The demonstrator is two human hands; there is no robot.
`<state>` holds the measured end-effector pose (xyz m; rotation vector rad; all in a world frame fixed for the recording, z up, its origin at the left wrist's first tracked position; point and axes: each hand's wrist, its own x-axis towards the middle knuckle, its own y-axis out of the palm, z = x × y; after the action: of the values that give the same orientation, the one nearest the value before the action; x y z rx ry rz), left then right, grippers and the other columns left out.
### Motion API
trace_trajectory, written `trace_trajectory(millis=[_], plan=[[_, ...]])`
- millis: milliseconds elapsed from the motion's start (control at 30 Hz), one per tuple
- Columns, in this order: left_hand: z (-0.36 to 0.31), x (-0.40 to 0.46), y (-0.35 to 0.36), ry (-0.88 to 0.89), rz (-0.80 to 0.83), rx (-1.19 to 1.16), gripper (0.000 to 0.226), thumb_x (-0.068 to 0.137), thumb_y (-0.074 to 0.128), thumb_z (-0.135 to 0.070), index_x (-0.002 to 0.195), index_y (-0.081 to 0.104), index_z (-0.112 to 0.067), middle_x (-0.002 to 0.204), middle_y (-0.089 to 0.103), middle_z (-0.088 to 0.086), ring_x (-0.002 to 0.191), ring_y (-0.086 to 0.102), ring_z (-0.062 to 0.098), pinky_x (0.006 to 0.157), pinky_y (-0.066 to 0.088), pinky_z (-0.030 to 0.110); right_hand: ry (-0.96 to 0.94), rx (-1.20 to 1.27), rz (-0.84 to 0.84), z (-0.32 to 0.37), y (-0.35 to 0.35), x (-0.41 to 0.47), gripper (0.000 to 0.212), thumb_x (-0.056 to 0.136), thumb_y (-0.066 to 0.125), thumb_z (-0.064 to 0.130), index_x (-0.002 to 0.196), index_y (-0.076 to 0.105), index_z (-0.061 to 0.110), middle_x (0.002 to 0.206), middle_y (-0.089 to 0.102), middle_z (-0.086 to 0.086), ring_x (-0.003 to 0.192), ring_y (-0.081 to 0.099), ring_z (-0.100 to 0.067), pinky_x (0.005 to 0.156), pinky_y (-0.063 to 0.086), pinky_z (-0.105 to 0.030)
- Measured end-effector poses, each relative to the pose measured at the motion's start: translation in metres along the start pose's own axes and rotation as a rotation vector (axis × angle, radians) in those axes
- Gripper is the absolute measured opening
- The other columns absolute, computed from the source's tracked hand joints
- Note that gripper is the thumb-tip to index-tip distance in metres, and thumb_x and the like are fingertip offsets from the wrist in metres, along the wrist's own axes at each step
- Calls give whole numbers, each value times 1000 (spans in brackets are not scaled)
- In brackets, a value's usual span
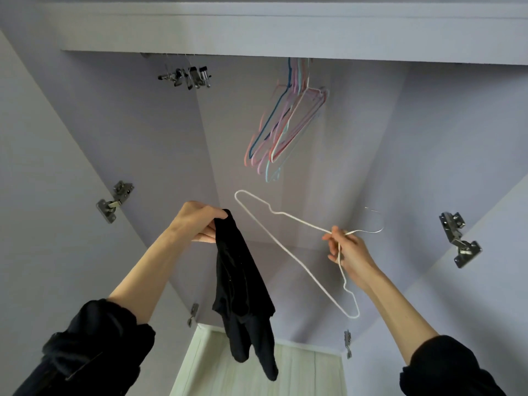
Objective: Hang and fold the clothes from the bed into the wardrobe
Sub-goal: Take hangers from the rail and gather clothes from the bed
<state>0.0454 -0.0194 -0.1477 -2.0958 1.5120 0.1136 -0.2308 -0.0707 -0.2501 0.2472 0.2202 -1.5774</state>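
Observation:
A black garment (243,295) hangs limp in front of the open wardrobe, pinched at its top edge by my left hand (197,222). To its right, my right hand (347,250) grips a white wire hanger (288,252) near the neck, just below its hook. The hanger lies tilted, one end pointing up-left toward the garment, the other down-right. Hanger and garment are apart. Both arms reach up in black sleeves pushed back to the elbows.
Several coloured hangers (285,124) hang from the rail at upper centre-right. Metal clip hangers (190,77) hang at upper left. Open wardrobe doors with hinges (115,201) (458,238) flank both sides. A pale wooden surface (297,367) lies at the wardrobe bottom.

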Motion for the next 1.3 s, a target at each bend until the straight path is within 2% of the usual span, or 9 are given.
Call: trace_trajectory(millis=[100,233,333,533,767,933,1133,1233,1300], plan=[[4,1,-7,-44,-15,-75,10,84,61,-7,81,66,1,61,67,12,56,67,21,57,59,27,24,296,16,10,0,3,35,101,38,21,72,55,11,44,44,7,43,39,-3,60,30,-25],[7,2,-10,-66,21,-119,13,85,60,-11,80,65,0,58,67,10,53,67,19,61,57,29,144,777,177,24,9,-7,34,99,38,28,69,48,17,50,39,7,45,41,-9,77,40,-32],[3,-3,-8,-18,86,-112,16,87,59,-13,77,65,-2,65,68,11,56,67,19,59,55,27,111,1064,269,37,30,-19,32,90,46,25,60,55,16,51,34,6,45,39,-11,84,41,-36],[-15,-19,-13,116,243,-72,18,91,57,-17,80,65,-6,68,66,7,55,64,15,54,51,20,19,1121,315,63,57,-16,34,99,40,25,68,51,16,50,31,5,47,33,-11,84,42,-33],[-15,-26,-36,134,88,-46,20,90,58,-16,71,62,-15,56,59,-3,45,56,7,49,45,17,-46,1207,362,77,54,-13,48,100,34,21,57,54,15,48,28,3,45,31,-13,71,38,-29],[-17,-33,-33,190,94,-105,19,91,56,-16,73,63,-14,60,61,0,48,58,9,50,46,17,18,1079,353,64,75,-17,43,92,42,23,52,55,16,46,30,4,42,31,-12,67,37,-28],[-37,-46,-50,316,103,-322,19,92,52,-13,78,66,-10,68,67,3,55,62,14,56,54,22,130,643,358,17,95,-15,32,98,38,16,65,39,15,45,37,5,52,28,-12,67,38,-28],[-34,-44,-66,306,-14,-330,22,92,50,-11,74,63,-13,60,65,-2,51,61,10,50,51,18,68,424,392,13,81,-7,38,97,39,12,60,40,16,46,34,6,48,30,-10,70,36,-28],[-24,-37,-78,271,-160,-203,22,92,53,-13,71,60,-15,59,59,2,52,58,13,46,49,16,8,253,411,17,72,-4,47,97,41,11,51,48,17,47,36,5,49,33,-10,68,37,-27]])
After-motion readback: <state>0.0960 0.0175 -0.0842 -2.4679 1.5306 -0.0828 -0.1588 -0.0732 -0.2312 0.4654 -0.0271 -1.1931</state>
